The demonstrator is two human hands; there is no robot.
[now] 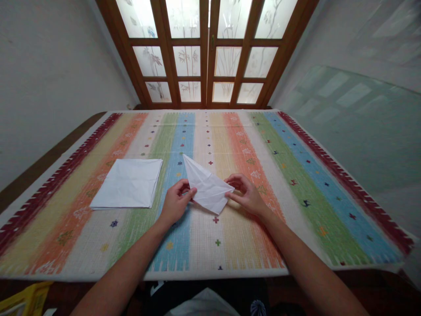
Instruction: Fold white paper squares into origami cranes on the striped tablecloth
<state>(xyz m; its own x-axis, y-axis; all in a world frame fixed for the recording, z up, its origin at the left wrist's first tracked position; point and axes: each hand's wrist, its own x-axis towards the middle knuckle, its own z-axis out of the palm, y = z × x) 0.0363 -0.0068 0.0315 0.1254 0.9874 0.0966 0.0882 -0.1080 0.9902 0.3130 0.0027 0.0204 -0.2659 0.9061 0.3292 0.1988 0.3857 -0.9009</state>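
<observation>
Head view: folded white paper [206,186] in a long pointed kite shape, lying near the middle of a striped woven rug [292,193], its narrow tip aimed up and to the left, toward the doors. Left hand [176,202] at the paper's near left edge, fingers [187,189] curled and closed on the fold, gripping it. Right hand [247,195] at the opposite corner, fingers [237,181] bent, tips at the paper's right point; pinching or mere touching, impossible to tell. Just left of the left hand, a flat square of folded white paper [126,183] on the rug, well apart from the right hand. Beyond the rug's far edge, wooden-framed frosted glass doors [207,57] with bamboo patterns. Below the rug at lower left, part of a yellow crate [26,300].
</observation>
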